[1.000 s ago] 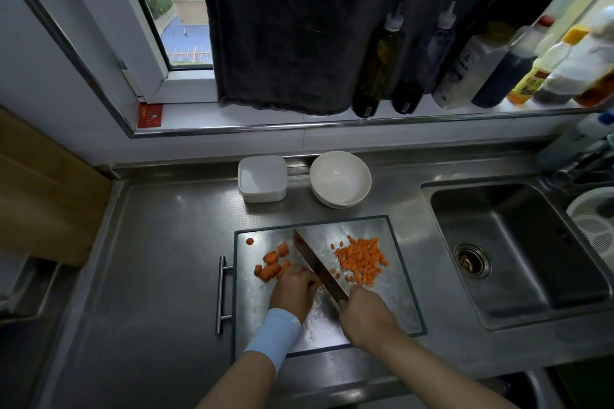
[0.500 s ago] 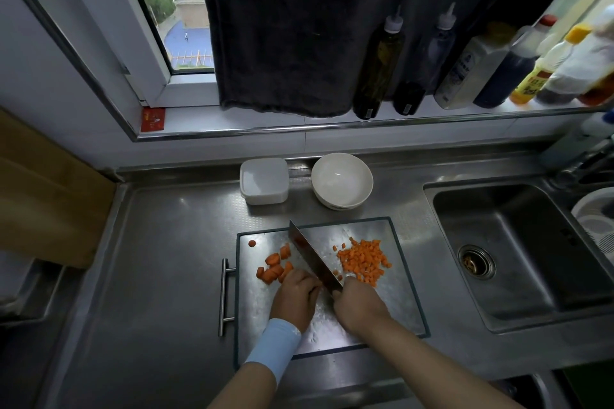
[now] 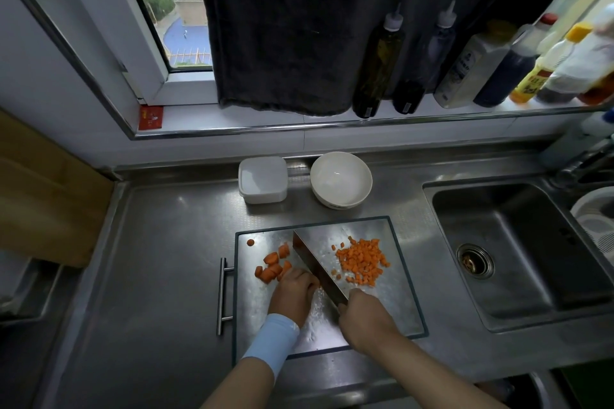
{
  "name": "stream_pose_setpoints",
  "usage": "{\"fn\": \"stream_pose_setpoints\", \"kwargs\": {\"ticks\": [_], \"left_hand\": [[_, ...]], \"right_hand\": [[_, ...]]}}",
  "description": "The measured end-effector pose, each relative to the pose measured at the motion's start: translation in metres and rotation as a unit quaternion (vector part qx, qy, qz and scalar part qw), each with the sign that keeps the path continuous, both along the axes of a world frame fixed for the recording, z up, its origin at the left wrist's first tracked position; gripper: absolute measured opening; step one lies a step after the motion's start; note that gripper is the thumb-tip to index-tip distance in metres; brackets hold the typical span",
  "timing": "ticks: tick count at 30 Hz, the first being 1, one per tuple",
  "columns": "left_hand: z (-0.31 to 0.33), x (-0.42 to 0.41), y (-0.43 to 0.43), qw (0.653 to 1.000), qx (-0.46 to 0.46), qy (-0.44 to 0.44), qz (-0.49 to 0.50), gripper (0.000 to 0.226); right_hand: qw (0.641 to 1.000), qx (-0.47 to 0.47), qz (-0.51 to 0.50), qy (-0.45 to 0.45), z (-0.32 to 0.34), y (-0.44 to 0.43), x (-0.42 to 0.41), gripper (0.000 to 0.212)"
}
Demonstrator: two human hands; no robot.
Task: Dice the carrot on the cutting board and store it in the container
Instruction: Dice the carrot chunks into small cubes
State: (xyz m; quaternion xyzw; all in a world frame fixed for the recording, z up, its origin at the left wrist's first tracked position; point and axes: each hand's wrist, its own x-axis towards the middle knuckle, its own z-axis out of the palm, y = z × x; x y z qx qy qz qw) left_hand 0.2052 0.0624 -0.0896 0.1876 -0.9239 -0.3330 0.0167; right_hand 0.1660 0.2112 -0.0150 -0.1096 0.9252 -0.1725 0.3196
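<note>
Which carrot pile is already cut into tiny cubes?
The diced pile right of the knife; the chunks beside the left hand are much bigger.

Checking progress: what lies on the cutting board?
Diced carrot right of the cleaver, bigger chunks left of it, one stray slice at the far left corner. Anything beneath the left hand is hidden.

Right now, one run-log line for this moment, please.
dicing | right hand grips knife | left hand at carrot chunks | diced pile right of blade | container behind board
</note>
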Motion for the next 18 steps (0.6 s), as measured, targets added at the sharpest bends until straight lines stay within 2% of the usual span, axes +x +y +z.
{"fn": "stream_pose_setpoints", "kwargs": {"ticks": [12,18], "left_hand": [[0.006,-0.002,-0.004,1.000,0.014,-0.010,-0.006,0.016],[0.004,0.000,-0.004,1.000,0.019,-0.008,0.001,0.017]], "right_hand": [[1.000,-0.026,0.002,-0.002,0.003,-0.014,-0.011,0.024],[1.000,-0.028,-0.008,-0.002,0.003,0.003,-0.002,0.017]]}}
